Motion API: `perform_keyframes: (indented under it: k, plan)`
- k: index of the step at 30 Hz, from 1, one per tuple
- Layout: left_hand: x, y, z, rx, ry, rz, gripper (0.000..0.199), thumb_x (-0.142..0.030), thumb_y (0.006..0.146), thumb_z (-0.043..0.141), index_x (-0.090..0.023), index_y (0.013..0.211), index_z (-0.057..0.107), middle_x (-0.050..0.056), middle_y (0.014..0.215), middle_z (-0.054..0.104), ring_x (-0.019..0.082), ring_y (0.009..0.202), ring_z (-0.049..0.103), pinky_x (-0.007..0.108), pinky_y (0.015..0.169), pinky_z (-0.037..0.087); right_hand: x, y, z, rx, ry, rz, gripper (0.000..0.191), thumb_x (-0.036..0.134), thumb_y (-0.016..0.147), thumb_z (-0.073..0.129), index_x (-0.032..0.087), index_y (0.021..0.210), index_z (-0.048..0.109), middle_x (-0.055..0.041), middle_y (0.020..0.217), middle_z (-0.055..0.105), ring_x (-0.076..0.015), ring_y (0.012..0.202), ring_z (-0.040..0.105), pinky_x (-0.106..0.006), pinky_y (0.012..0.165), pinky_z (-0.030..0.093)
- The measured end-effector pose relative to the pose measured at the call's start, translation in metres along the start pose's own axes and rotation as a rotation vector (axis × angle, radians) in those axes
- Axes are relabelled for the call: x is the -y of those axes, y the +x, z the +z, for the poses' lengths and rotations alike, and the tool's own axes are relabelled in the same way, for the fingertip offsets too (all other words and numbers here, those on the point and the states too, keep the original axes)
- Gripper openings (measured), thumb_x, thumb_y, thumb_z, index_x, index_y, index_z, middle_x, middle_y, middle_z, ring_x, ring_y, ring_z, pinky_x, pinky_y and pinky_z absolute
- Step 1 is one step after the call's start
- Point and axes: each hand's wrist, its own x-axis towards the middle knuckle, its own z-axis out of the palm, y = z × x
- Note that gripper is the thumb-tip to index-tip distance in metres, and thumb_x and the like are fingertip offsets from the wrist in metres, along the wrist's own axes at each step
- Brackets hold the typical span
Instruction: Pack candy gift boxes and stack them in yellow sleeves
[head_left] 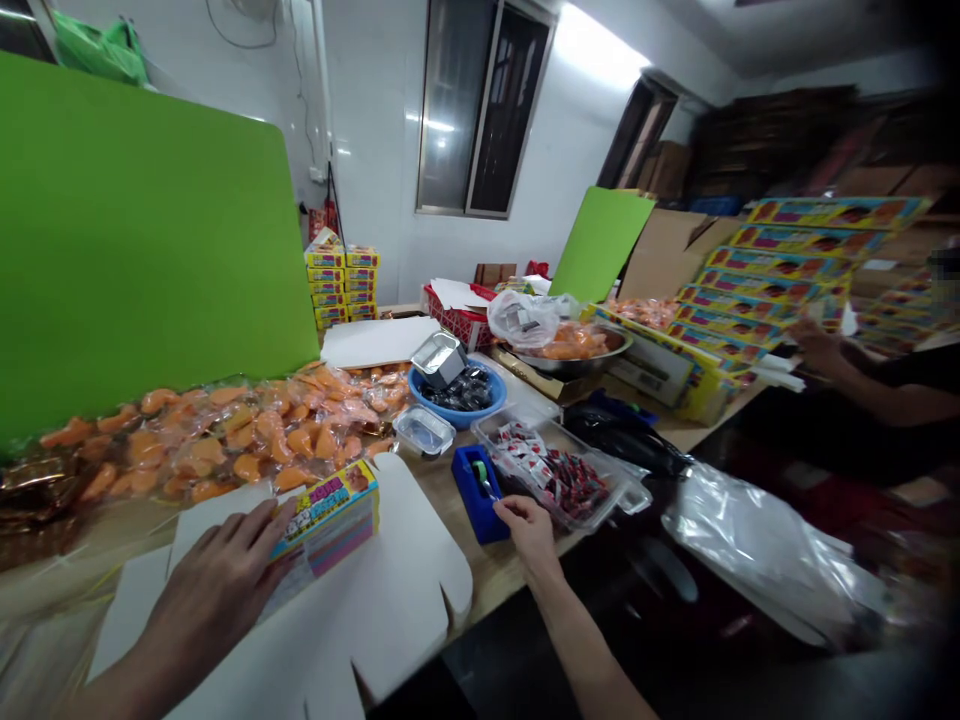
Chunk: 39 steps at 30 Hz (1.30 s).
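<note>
A long wooden counter [499,545] is being worked at, with a flat white die-cut cardboard blank [397,620] lying across its near edge. A small rainbow-printed cardboard carton [330,520] on the blank is being touched at its left end by the left hand [214,600], the nearer hand, its long axis running up and right, away from that hand. The left fingers [259,525] are being spread against the carton; clamping cannot be told. The right hand [529,530] is being held farther off, its fingers [510,510] bunched together at a blue plastic tape dispenser [472,495], beside a clear plastic tray of red-and-white sachets [555,470]; any grip cannot be told.
</note>
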Motion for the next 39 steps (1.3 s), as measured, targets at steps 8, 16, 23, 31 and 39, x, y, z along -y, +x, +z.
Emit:
perform_keyframes:
  k: [8, 16, 23, 31, 39]
  plan:
    - [-0.001, -0.001, 0.000, -0.053, 0.018, 0.028, 0.041, -0.032, 0.089, 0.039, -0.013, 0.120, 0.058, 0.015, 0.114, 0.063, 0.029, 0.094, 0.060, 0.042, 0.077, 0.048, -0.010, -0.038, -0.001, -0.170, 0.228, 0.060, 0.030, 0.045, 0.061, 0.069, 0.015, 0.063, 0.066, -0.0095, 0.101, 0.060, -0.0201, 0.085, 0.058, -0.032, 0.072, 0.048]
    - [-0.018, -0.005, -0.009, -0.074, 0.070, 0.008, 0.036, -0.023, 0.086, 0.047, -0.015, 0.118, 0.059, 0.013, 0.112, 0.063, 0.028, 0.091, 0.059, 0.040, 0.076, 0.047, -0.024, -0.047, -0.013, -0.145, -0.039, -0.103, 0.026, 0.040, 0.068, 0.064, 0.016, 0.057, 0.061, -0.0047, 0.080, 0.058, -0.0195, 0.080, 0.054, -0.033, 0.078, 0.042]
    - [-0.044, -0.012, -0.029, 0.009, 0.086, -0.033, 0.039, -0.017, 0.083, 0.053, -0.016, 0.121, 0.056, 0.013, 0.117, 0.060, 0.028, 0.094, 0.056, 0.040, 0.078, 0.046, 0.051, -0.113, 0.022, 0.054, 0.348, 0.188, 0.026, 0.040, 0.064, 0.073, 0.017, 0.071, 0.065, 0.0003, 0.068, 0.060, -0.0162, 0.065, 0.056, -0.030, 0.066, 0.047]
    - [-0.054, -0.019, -0.026, 0.028, 0.089, -0.035, 0.045, -0.013, 0.083, 0.050, -0.014, 0.127, 0.050, 0.015, 0.122, 0.057, 0.028, 0.095, 0.055, 0.041, 0.078, 0.045, 0.135, -0.179, 0.119, 0.544, 0.562, 0.353, 0.034, 0.044, 0.068, 0.072, 0.014, 0.054, 0.061, -0.0004, 0.052, 0.058, -0.0116, 0.051, 0.050, -0.026, 0.056, 0.043]
    - [-0.048, 0.001, -0.053, 0.228, -0.226, -0.180, 0.049, -0.042, 0.087, 0.044, -0.019, 0.130, 0.044, 0.011, 0.107, 0.062, 0.027, 0.095, 0.054, 0.041, 0.079, 0.044, 0.126, -0.170, 0.121, 0.675, 0.565, 0.359, 0.037, 0.045, 0.066, 0.074, 0.013, 0.057, 0.059, 0.0020, 0.052, 0.054, -0.0088, 0.051, 0.047, -0.023, 0.053, 0.042]
